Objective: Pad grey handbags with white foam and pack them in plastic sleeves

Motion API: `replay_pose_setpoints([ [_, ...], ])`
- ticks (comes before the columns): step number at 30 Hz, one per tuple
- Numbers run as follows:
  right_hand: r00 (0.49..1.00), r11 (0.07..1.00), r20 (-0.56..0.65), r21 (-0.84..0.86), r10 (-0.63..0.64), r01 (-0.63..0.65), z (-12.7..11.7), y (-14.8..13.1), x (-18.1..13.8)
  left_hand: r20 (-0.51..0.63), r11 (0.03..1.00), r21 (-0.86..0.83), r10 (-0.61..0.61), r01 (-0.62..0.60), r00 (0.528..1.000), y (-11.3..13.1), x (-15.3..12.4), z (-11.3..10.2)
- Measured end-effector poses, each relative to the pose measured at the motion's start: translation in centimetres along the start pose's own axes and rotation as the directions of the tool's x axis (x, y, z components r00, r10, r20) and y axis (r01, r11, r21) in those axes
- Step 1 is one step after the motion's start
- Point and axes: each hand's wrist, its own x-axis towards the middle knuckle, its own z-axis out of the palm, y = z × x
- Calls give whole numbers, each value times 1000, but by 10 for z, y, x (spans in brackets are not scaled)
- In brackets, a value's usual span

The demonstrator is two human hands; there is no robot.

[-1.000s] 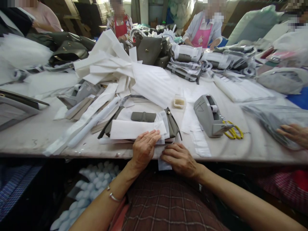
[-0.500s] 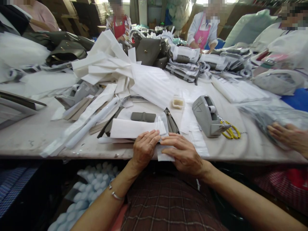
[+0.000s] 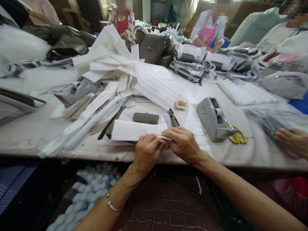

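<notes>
The dark bag (image 3: 145, 118) and its white sheet (image 3: 132, 130) lie left of the grey tape holder (image 3: 209, 120). The right hand (image 3: 184, 143) pinches a white flap (image 3: 164, 138). The left hand (image 3: 148, 152) curls; I can't tell its grip. Yellow scissors (image 3: 244, 138) sit right of the holder.

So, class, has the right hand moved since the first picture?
Yes: the right hand has moved forward, farther in from the table edge.
</notes>
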Motion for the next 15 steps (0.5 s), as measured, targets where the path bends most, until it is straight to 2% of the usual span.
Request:
replay_pose_setpoints([
  [2, 998, 998, -29, 35, -52, 53, 1, 3, 4, -2, 1000, 22, -18, 18, 1000, 1, 3, 2],
  [4, 999, 997, -22, 59, -45, 46, 4, 5, 7, 7, 999, 35, -38, 37, 999, 2, 5, 4],
  [9, 989, 978, -10, 147, 148, -145, 12, 11, 10, -9, 996, 56, -69, 70, 998, 3, 8, 5],
  [15, 953, 918, -43, 283, 301, -278, 21, 19, 9, -77, 996, 64, -58, 63, 995, 5, 10, 9],
])
